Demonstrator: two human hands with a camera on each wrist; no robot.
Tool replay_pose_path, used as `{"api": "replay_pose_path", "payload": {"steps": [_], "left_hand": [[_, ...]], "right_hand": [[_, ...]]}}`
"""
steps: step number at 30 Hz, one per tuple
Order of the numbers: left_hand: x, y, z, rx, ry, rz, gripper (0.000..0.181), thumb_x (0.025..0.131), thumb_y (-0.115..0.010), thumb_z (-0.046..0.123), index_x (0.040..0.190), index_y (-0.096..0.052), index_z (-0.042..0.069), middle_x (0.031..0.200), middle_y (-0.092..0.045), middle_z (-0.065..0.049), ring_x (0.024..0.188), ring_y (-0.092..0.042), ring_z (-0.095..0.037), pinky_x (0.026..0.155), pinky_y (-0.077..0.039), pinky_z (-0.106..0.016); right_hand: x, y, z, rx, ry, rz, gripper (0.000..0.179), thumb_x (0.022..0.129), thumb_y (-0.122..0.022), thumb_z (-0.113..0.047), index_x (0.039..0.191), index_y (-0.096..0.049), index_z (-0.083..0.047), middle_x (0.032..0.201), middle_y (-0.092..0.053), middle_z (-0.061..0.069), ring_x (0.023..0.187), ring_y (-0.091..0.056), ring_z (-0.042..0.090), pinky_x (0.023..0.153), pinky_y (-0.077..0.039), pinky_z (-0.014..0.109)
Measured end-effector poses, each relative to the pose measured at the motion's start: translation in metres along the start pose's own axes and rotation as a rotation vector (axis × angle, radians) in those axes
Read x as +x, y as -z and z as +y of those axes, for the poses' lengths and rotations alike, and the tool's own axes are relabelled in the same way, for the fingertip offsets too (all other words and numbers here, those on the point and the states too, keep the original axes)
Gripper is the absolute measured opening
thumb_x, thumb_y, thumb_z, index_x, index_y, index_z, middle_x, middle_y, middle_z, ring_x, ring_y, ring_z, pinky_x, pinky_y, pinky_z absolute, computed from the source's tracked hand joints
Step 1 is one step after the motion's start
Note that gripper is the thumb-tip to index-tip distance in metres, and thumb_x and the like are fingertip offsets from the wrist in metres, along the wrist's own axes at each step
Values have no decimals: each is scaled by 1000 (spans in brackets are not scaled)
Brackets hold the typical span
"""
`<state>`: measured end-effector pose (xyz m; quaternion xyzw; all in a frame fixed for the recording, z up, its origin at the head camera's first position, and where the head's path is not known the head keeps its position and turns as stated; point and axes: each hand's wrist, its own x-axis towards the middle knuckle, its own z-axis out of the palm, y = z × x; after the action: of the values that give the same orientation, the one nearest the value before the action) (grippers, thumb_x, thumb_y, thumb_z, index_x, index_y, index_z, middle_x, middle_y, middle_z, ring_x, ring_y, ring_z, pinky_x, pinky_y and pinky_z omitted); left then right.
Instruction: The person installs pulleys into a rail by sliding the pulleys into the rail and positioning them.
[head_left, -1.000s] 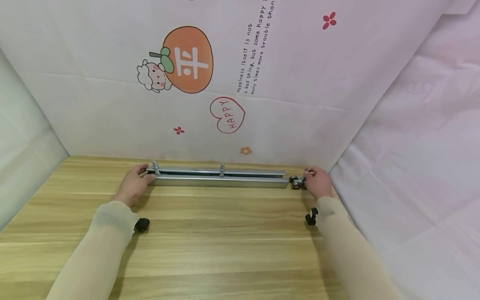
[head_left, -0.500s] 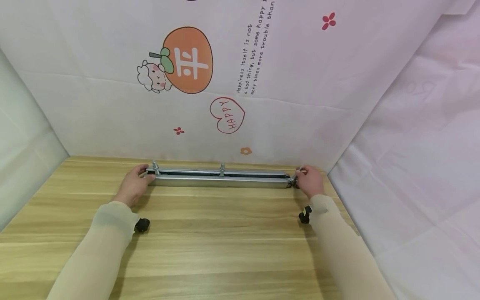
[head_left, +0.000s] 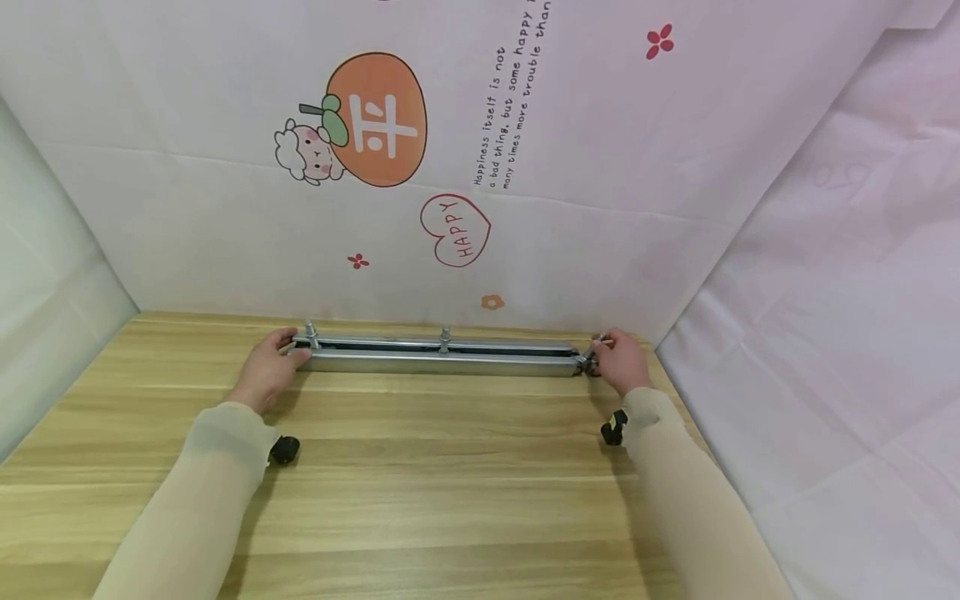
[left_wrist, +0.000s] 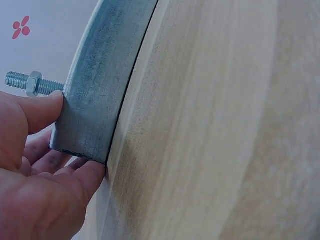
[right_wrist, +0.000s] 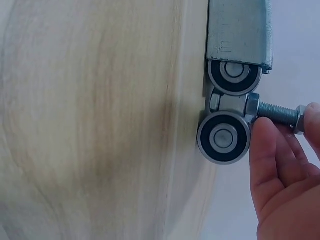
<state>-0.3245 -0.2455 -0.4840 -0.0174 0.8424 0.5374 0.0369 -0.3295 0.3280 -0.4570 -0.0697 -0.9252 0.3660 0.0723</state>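
A metal channel rail (head_left: pixel 442 365) lies along the back of the wooden table, its slot facing up. One threaded bolt (head_left: pixel 445 338) stands out of the slot mid-rail, another at the left end. My left hand (head_left: pixel 264 371) grips that left end, the thumb by the bolt with its nut (left_wrist: pixel 34 84) and fingers around the end face. At the opposite end, my right hand (head_left: pixel 622 364) pinches the bolt of a roller trolley (right_wrist: pixel 223 138) between thumb and fingers. In the right wrist view, one wheel pair sits partly inside the rail's mouth; the other is outside.
A white printed cloth (head_left: pixel 600 167) rises directly behind the rail. More white cloth (head_left: pixel 847 333) hangs on the right, close to my right hand, and on the left. The wooden table (head_left: pixel 450 483) extends toward me between my forearms.
My right hand has moved left with the roller trolley, closing the gap to the rail, so its leading wheels meet the opening. In the last half second little differs. My left hand keeps still.
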Motion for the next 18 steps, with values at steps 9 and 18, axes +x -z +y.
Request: {"api": "replay_pose_path", "payload": {"steps": [9,18], "left_hand": [[-1,-1,2,10,-2,6,66,106,-52,23,158,-19,2,159,-21,-26,142,-24,-47,110,-30,-56],[-2,-1,3,9,2,8,65,106,-51,21,158,-19,2,160,-20,-26,142,-24,-47,110,-30,-56]], "right_hand": [[-1,-6,-18,-89,48,-26,26,104,-54,-22,121,-65,-5,115,-65,17,96,-63,31,74,-52,44],[4,-12,-29,-164,118,-44,24,102,-60,-22,115,-70,-5,106,-69,14,91,-63,29,73,-51,42]]}}
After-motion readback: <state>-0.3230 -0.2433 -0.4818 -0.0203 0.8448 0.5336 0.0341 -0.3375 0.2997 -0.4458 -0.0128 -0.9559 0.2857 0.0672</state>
